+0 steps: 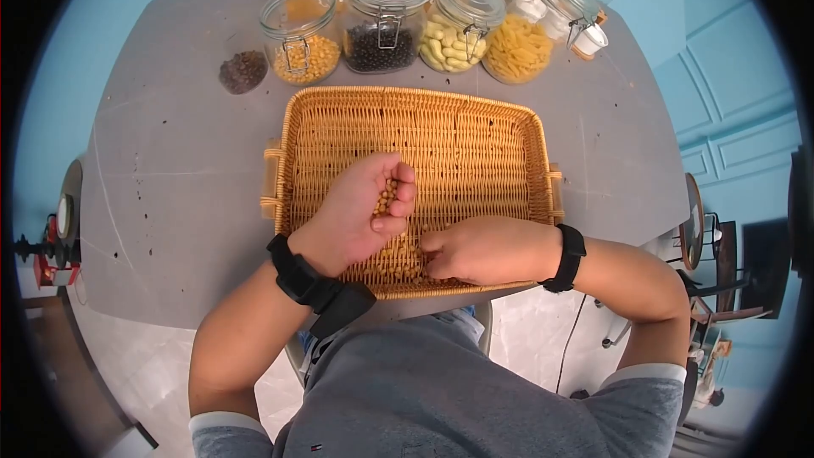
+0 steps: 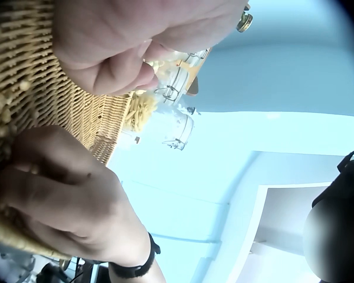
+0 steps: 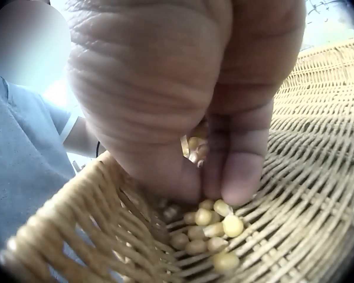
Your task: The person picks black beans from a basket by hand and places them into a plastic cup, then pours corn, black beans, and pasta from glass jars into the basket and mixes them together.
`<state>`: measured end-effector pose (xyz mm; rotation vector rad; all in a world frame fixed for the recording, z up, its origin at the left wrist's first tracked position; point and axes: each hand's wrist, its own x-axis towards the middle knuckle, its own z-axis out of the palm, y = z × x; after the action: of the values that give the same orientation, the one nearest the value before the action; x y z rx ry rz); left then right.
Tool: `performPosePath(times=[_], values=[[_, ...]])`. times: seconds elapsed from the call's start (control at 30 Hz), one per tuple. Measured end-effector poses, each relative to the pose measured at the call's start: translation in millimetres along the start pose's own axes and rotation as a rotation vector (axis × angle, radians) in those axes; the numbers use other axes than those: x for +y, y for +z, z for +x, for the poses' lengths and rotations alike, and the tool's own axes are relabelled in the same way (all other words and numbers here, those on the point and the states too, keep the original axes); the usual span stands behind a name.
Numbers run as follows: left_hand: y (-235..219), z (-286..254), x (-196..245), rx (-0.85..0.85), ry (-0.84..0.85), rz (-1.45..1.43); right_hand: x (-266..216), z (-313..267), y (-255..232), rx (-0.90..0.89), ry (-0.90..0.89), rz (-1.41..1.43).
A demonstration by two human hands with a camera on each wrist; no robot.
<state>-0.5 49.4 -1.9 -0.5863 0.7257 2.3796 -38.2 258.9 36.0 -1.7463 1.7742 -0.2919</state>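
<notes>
Over the near half of a wicker basket (image 1: pixel 466 153), my left hand (image 1: pixel 360 208) is cupped, its curled fingers holding a small heap of corn kernels (image 1: pixel 387 195). My right hand (image 1: pixel 500 250) reaches down inside the basket's near side. In the right wrist view its thumb and fingertips (image 3: pixel 243 180) come together at the basket floor, pinching at loose yellow kernels (image 3: pixel 203 218). More kernels lie along the near wall, partly hidden under both hands. The left wrist view shows the right hand low among them, with the left hand above.
Behind the basket stand glass clip-top jars: corn (image 1: pixel 307 59), black beans (image 1: pixel 381 49), pale yellow-green pieces (image 1: pixel 452 44) and penne pasta (image 1: pixel 517 49). A dark pile (image 1: pixel 242 72) sits left of them. Small dark specks dot the grey table (image 1: pixel 195 161).
</notes>
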Motion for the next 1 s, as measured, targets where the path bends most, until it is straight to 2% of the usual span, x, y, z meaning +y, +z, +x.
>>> performPosePath(times=[0.13,0.2,0.27,0.33,0.37,0.43,0.47,0.53,0.57,0.6,0.67,0.7,0.77,0.8,0.87,0.9,0.93,1.0], values=[[-2,2,-1,0.018,0.016,0.020,-8,3,-13,0.029,0.051,0.058],[1,1,0,0.030,-0.016,0.054,-7,3,-27,0.251,0.029,0.172],[1,1,0,0.041,-0.056,0.097,-6,12,-39,0.331,-0.030,0.143],[-1,3,-4,-0.164,-0.041,-0.006,-17,20,-55,0.434,0.011,0.120],[1,2,-7,-0.168,-0.046,0.000,-22,22,-61,0.406,0.081,0.132],[6,1,-12,-0.092,0.171,0.297,-24,27,-64,0.402,0.100,0.104],[6,0,-10,-0.093,0.171,0.298,-24,28,-65,0.391,0.112,0.074],[4,-4,-3,-0.232,-0.037,-0.011,-23,24,-65,0.452,0.070,0.084],[4,-2,-1,-0.234,-0.034,-0.013,-23,21,-65,0.511,0.027,0.094],[2,-1,0,-0.183,-0.040,0.023,-21,16,-64,0.509,0.027,0.092],[1,0,1,-0.133,-0.044,0.057,-16,1,-57,0.489,0.228,0.046],[1,-1,1,-0.084,-0.038,0.032,-10,-5,-47,0.488,0.227,0.045],[2,-1,1,-0.036,-0.031,0.007,0,-12,-22,0.324,0.345,0.026],[1,-1,1,-0.021,-0.028,0.007,-1,-15,-15,0.324,0.345,0.024],[2,0,0,-0.005,-0.025,0.004,-4,-17,-3,0.195,0.323,0.083],[2,0,1,-0.001,-0.020,0.005,0,-17,7,0.250,0.202,0.126],[3,-1,1,0.002,-0.016,0.005,0,-18,10,0.249,0.200,0.126],[3,0,2,0.012,-0.020,0.015,-1,-16,9,0.098,0.045,0.144]])
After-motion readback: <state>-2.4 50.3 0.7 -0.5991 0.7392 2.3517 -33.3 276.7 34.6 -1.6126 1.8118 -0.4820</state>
